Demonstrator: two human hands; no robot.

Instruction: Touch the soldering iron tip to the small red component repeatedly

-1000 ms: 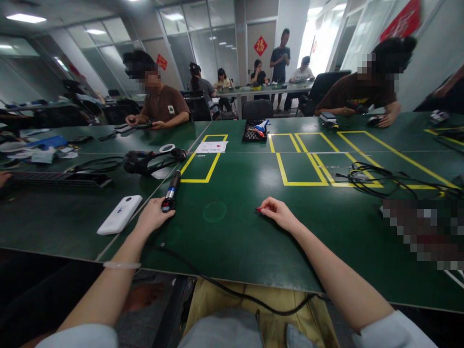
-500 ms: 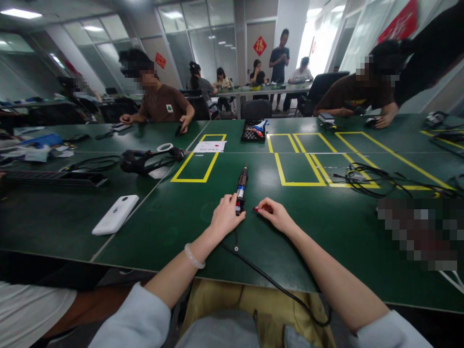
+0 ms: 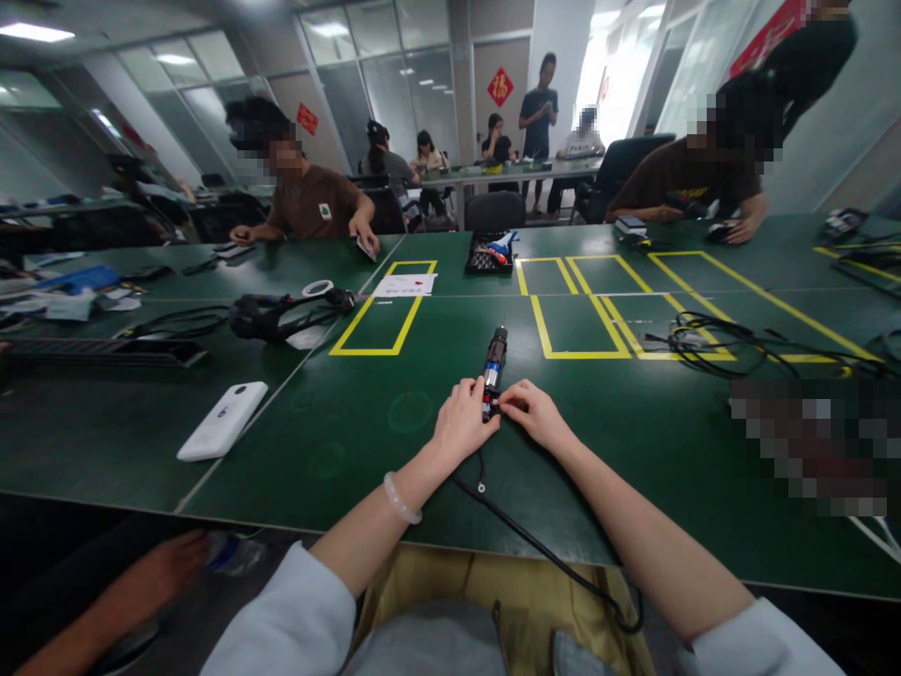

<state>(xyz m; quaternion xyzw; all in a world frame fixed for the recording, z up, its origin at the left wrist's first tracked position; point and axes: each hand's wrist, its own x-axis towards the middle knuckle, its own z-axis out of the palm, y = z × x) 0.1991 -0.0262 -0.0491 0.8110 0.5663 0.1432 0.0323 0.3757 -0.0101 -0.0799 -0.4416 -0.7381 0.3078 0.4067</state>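
Observation:
A dark cylindrical tool (image 3: 495, 361) with a silver and blue band and a thin tip pointing away lies on the green table. My left hand (image 3: 465, 413) is closed around its near end, where red and black parts show. Close against that same end, on the right, my right hand (image 3: 535, 411) pinches a small piece, mostly hidden between the fingertips. A black cable (image 3: 535, 543) runs from under my left hand over the table edge, and a thin lead with a ring terminal (image 3: 481, 487) lies beside it.
A white power bank (image 3: 223, 421) and a black headset (image 3: 264, 317) lie to the left. Farther back are a white paper (image 3: 405, 285) and a black tray of tools (image 3: 489, 267). Coiled black cables (image 3: 696, 338) lie right. People sit across the table; a person's hand shows lower left.
My left hand and the tool have shifted right. My right hand's fingertips, with the small red piece, have come up against the tool's near end. The person across has lowered a hand-held object.

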